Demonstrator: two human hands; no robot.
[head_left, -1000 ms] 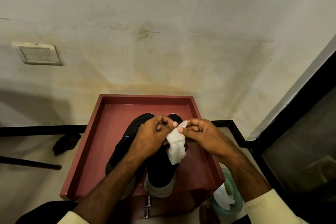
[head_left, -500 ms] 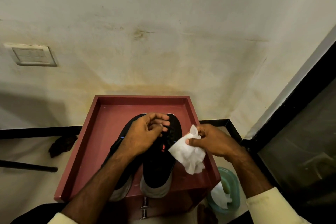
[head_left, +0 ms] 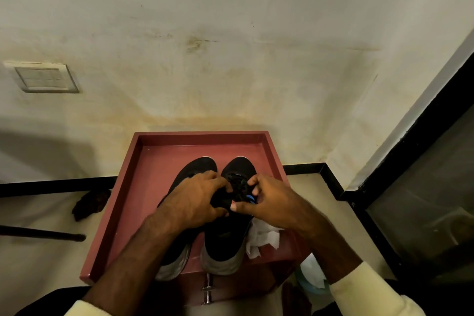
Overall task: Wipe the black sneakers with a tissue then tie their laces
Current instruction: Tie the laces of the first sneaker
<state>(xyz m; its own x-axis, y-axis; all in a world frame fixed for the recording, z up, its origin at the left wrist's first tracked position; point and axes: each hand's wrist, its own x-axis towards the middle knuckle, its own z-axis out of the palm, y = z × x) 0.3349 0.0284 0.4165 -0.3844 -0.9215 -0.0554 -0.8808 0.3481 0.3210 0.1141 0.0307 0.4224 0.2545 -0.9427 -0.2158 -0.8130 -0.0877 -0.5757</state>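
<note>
Two black sneakers with pale soles stand side by side, toes pointing away, on a red raised-rim tray top. The left sneaker is partly covered by my left forearm. On the right sneaker, both hands work at the lace area. My left hand curls its fingers onto the black laces from the left. My right hand pinches them from the right. The crumpled white tissue lies on the tray beside the right sneaker, under my right wrist.
A stained wall rises just behind the tray, with a switch plate at left. A dark rag and a dark rod lie on the floor at left. A teal bin holding tissue sits low right. A dark glass door frame runs along the right.
My right hand let go of the tissue, which now lies beside the right sneaker. Both hands have moved onto the right sneaker's laces.
</note>
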